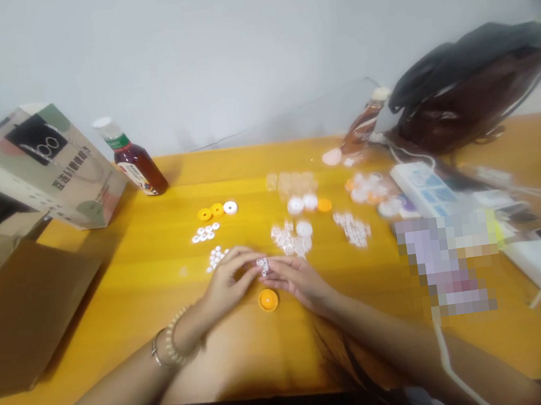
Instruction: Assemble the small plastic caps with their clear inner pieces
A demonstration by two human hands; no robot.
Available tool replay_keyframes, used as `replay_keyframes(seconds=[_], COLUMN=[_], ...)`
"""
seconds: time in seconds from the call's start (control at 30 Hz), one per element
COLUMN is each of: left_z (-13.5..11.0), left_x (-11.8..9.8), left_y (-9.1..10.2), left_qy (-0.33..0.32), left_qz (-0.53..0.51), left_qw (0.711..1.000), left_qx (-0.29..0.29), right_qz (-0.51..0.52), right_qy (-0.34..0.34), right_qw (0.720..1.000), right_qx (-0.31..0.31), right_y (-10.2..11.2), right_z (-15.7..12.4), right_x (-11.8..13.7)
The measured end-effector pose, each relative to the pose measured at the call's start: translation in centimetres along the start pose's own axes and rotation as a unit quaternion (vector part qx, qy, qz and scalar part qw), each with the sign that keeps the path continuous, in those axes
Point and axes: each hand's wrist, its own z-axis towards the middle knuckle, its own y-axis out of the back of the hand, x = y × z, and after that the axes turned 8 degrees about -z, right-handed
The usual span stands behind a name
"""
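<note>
My left hand (230,276) and my right hand (300,279) meet near the middle of the yellow table. Between their fingertips they pinch a small white plastic piece with holes (263,266). Just below it on the table lies a round orange cap-like part (268,300) with a pale centre. Beyond my left hand are small white round pieces (217,258) and another group of white discs (205,232). Past my right hand lies a cluster of whitish perforated pieces (293,239), blurred. The exact kind of the held piece cannot be made out.
Orange and white rings (217,209) lie in a row farther back. A paper bag (71,169), an open cardboard box (26,314) and a bottle (136,164) stand left. At right are a second bottle (362,124), a dark bag (470,90), a power strip (422,186) and cables.
</note>
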Motion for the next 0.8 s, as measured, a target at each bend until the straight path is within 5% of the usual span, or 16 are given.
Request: replay_keyframes(seconds=[0.47, 0.8], left_z=[-0.12, 0.15], left_x=[-0.1, -0.28], left_y=[-0.6, -0.83], left_qy=[0.133, 0.121], left_qz=[-0.118, -0.07], left_qw=[0.983, 0.989], left_qx=[-0.039, -0.048], right_qz=[-0.049, -0.099], right_qy=[0.035, 0.062], right_qw=[0.998, 0.991], right_qx=[-0.035, -0.062], right_y=[-0.51, -0.96], right_z=[-0.06, -0.18], right_x=[-0.29, -0.39])
